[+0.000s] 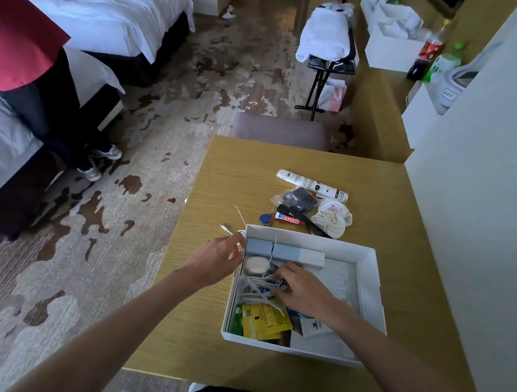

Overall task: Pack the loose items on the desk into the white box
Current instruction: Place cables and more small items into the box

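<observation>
White beds [96, 13] stand along the left of the room, beside a blotchy patterned carpet [164, 129]. The wooden worktop [222, 169] carries the white box [272, 345] towards its near edge (open-topped, shallow). The left hand [217, 258] pinches a loose end of a white cable [261, 282] at the box's far left corner, and the right hand [300, 289] grips the cable's coil inside. A blue-and-white carton [287, 253], an earbud case [254, 265] and yellow sachets [264, 320] lie inside too. Just beyond the box's far edge lie keys [272, 216], a comb [307, 221], a tube [312, 184] and a cloth pouch [331, 223].
</observation>
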